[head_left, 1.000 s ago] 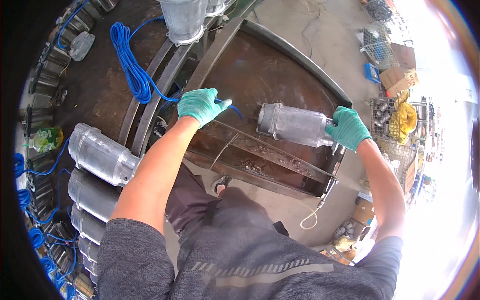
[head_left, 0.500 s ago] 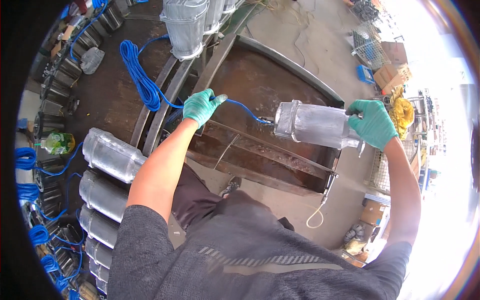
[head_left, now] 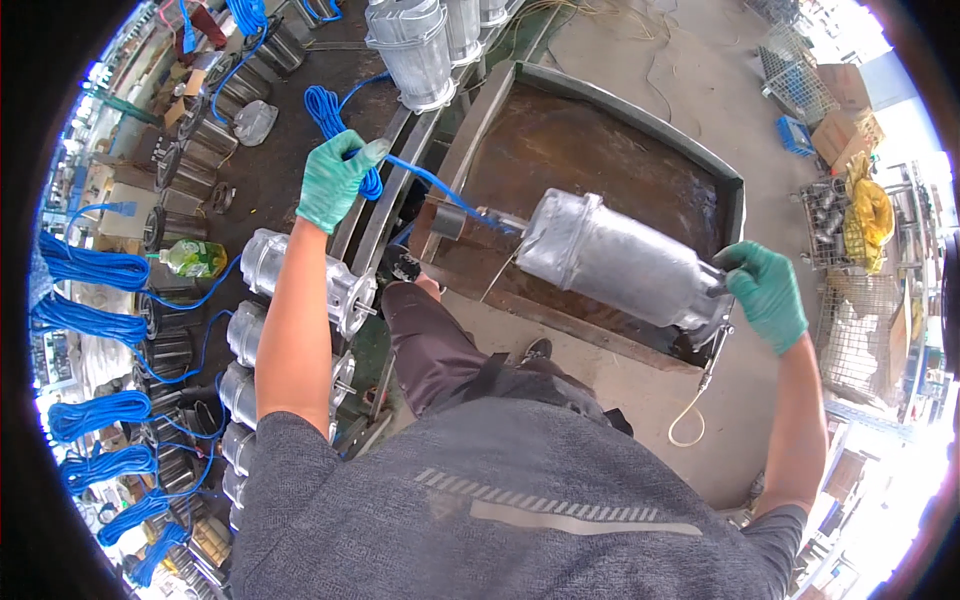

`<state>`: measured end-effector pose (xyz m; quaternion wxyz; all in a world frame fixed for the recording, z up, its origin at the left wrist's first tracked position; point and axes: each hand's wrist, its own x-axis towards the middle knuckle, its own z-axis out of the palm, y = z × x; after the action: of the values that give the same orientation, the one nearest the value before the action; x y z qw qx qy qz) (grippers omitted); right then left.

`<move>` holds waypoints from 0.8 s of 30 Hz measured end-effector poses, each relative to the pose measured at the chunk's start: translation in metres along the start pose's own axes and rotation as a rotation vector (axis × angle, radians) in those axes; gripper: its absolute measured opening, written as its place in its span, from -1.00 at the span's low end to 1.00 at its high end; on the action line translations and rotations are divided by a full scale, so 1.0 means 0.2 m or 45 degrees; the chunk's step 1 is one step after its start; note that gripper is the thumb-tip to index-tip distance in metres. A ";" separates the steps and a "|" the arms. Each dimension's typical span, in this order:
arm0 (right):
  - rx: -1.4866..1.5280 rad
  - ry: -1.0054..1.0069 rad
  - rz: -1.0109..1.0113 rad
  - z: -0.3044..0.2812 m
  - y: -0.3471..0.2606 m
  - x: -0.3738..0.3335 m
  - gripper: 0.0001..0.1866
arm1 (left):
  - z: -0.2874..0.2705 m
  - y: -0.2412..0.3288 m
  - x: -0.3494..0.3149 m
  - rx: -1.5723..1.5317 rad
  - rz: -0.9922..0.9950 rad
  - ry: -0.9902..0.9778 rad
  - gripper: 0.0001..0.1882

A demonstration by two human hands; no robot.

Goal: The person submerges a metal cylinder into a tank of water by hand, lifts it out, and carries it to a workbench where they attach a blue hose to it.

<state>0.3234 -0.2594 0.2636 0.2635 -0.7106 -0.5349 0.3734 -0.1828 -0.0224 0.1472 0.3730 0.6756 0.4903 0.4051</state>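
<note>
Both hands wear green gloves. My right hand [head_left: 768, 295] is closed on the shaft end of a silver cylindrical motor [head_left: 620, 262], which hangs over a shallow metal tank [head_left: 648, 100] with its right end tilted down. A blue cable [head_left: 432, 178] runs from the motor's left end to my left hand [head_left: 338, 180], whose fingers are wrapped round it. Behind that hand lies the rest of the cable in a blue coil [head_left: 325, 108], partly hidden by the glove.
Several silver motors [head_left: 300, 268] with bare shafts stand in a row at my left, their blue cable coils [head_left: 95, 415] beyond them. More motor housings [head_left: 415, 50] stand at the far side. A pale hose [head_left: 686, 425] hangs by the tank's near right corner. Wire baskets [head_left: 862, 335] stand at right.
The motor has gone from nearly level to tilted, its right end lower. My left hand has moved away from the motor, up against the cable coil. The whole view has shifted.
</note>
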 end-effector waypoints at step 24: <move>0.150 0.071 0.024 0.62 0.54 -0.06 -0.81 | -0.15 -0.18 -0.49 1.218 0.097 -0.444 -0.79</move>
<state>0.2813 -0.3051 0.1117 0.3161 -0.7090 -0.4978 0.3868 -0.2412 -0.1045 0.1096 0.0831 0.8457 0.5263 0.0297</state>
